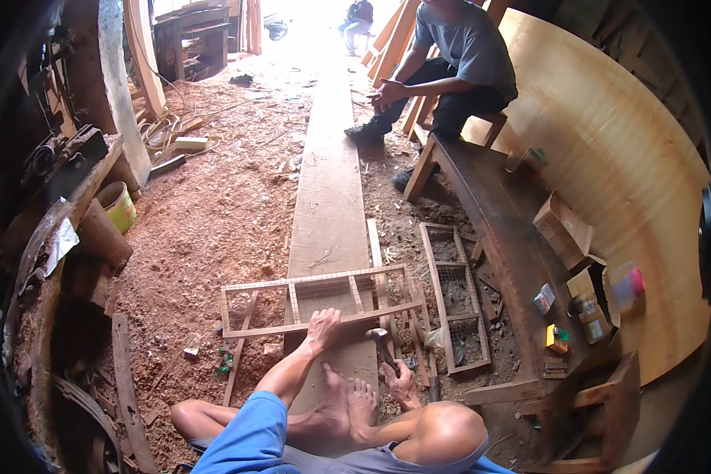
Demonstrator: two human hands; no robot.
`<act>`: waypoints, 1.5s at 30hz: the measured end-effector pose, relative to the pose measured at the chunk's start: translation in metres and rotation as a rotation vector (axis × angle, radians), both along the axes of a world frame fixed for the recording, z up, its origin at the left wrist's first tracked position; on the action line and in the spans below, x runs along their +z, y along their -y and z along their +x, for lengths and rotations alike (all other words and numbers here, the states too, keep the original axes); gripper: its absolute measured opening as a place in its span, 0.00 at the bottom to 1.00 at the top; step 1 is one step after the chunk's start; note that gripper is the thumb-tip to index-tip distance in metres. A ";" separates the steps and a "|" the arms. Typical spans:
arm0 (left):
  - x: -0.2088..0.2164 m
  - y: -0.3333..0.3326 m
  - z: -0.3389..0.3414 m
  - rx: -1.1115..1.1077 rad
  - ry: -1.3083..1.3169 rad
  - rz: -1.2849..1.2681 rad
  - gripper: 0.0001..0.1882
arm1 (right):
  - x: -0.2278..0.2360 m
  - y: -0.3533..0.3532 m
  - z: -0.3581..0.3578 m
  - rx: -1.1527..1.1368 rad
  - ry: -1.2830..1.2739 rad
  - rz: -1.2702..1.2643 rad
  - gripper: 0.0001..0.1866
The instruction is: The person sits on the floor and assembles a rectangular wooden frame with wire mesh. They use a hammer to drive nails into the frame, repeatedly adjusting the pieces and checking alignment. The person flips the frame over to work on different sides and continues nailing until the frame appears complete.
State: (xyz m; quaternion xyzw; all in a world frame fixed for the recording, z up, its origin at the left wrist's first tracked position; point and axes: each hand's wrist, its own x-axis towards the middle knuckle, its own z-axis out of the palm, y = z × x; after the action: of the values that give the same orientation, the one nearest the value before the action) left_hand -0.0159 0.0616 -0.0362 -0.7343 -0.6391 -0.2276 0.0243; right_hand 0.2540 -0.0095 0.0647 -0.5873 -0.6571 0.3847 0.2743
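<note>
A long wooden frame [245,331] with crossbars and wire mesh lies across the plank in front of me. My left hand [322,329] rests on its near rail, fingers closed around the wood. To the right, just below that rail, my right hand [404,385] grips a hammer [380,338] by the handle, with its head pointing up and away. A second mesh frame [436,278] lies on the floor to the right, apart from both hands. My bare feet [336,403] are on the near end of the wide plank [329,197].
Reddish wood shavings [205,213] cover the floor at left. A dark bench [490,205] at right bears a cardboard box [562,229], a small yellow box [557,338] and containers. Another person [458,55] sits beyond it. A bucket [118,207] stands at left.
</note>
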 end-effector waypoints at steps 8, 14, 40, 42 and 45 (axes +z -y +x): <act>0.006 0.001 -0.012 -0.014 0.172 -0.069 0.09 | -0.027 -0.023 0.015 -0.024 0.070 -0.062 0.27; 0.006 -0.018 0.001 0.019 0.134 -0.102 0.10 | -0.043 -0.035 0.014 -0.041 0.051 0.031 0.28; -0.004 -0.020 0.029 0.187 0.270 -0.065 0.12 | 0.023 -0.061 -0.038 -0.028 0.155 -0.096 0.14; -0.003 -0.020 0.029 0.181 0.266 -0.071 0.12 | 0.011 -0.067 -0.047 -0.048 0.214 -0.128 0.13; -0.002 -0.020 0.028 0.186 0.245 -0.111 0.12 | -0.009 -0.079 -0.051 0.048 0.317 -0.078 0.20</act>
State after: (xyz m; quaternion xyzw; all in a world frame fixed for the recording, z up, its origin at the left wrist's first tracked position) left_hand 0.0121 0.0813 -0.0386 -0.6389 -0.7142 -0.2764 -0.0732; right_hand 0.2029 0.0694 0.0556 -0.6349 -0.6906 0.3192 0.1349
